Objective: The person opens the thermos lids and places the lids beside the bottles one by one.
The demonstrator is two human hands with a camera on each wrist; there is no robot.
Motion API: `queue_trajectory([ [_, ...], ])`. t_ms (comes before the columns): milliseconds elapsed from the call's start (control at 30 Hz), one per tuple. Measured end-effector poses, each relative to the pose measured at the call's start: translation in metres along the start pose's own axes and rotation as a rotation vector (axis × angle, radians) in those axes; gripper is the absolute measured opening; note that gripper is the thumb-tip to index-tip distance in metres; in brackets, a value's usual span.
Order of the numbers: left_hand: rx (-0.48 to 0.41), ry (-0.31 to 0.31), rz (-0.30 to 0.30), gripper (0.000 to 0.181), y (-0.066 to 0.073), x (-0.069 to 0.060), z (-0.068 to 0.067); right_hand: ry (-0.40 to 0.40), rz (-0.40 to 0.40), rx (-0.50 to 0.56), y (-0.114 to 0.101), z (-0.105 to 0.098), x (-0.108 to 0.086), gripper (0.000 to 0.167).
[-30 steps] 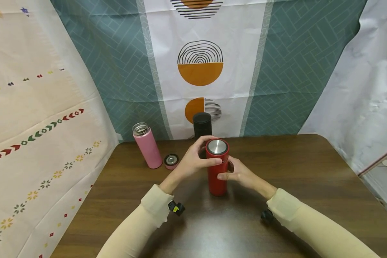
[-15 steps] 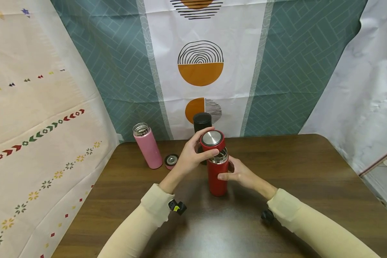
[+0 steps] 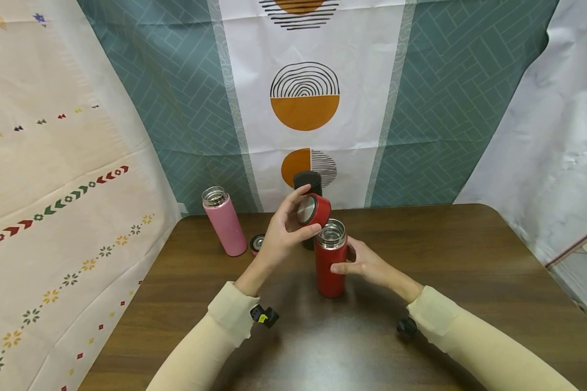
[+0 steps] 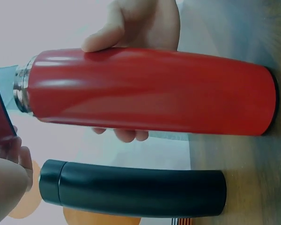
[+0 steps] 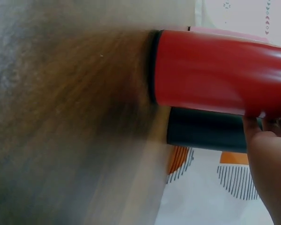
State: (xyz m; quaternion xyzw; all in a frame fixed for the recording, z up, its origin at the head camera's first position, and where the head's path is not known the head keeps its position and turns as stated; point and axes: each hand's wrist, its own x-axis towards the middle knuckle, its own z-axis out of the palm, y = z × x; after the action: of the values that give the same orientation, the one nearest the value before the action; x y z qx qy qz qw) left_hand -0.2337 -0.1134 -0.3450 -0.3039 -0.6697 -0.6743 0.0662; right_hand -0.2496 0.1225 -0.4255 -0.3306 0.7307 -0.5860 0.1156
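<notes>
A red bottle [image 3: 330,271] stands upright on the table with its steel mouth [image 3: 332,233] uncovered. My right hand [image 3: 367,263] grips its body from the right, thumb across the front; the left wrist view shows that thumb and several fingertips around the red bottle [image 4: 150,91]. To the upper left of the mouth, my left hand [image 3: 281,233] holds the red lid [image 3: 321,210] between thumb and fingers, tilted so its steel top faces left. The lid is apart from the bottle. In the right wrist view the red bottle's base [image 5: 201,70] rests on the table.
Behind the red bottle stands a black bottle [image 3: 307,179], partly hidden by my left hand. A pink bottle [image 3: 226,228] without its lid stands at the back left, and a pink lid [image 3: 256,244] lies beside it. Patterned cloth [image 3: 186,108] hangs behind the brown table [image 3: 445,260].
My left hand has lifted the red lid off the bottle, moved it left and tipped it over sideways, baring the steel mouth. My right hand has stayed on the bottle's body.
</notes>
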Motion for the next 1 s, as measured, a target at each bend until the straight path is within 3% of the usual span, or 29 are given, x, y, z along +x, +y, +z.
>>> queue_trajectory([
  [233, -0.044, 0.161, 0.035, 0.070, -0.004, -0.004, -0.003, 0.064, 0.040, -0.038, -0.007, -0.003, 0.001, 0.063],
  [333, -0.078, 0.195, 0.039, 0.071, -0.007, -0.004, -0.003, 0.101, 0.057, -0.069, -0.010, -0.007, 0.000, 0.064],
  [633, -0.080, 0.184, 0.010, 0.065, -0.024, -0.004, 0.006, 0.207, 0.042, -0.167, -0.019, -0.036, -0.006, 0.056],
  [867, 0.095, 0.179, -0.056, 0.062, -0.035, -0.002, 0.022, 0.259, 0.068, -0.223, -0.023, -0.062, -0.016, 0.054],
  [1000, 0.118, 0.167, -0.086, 0.063, -0.042, 0.002, 0.035, 0.298, 0.097, -0.317, -0.025, -0.074, -0.023, 0.059],
])
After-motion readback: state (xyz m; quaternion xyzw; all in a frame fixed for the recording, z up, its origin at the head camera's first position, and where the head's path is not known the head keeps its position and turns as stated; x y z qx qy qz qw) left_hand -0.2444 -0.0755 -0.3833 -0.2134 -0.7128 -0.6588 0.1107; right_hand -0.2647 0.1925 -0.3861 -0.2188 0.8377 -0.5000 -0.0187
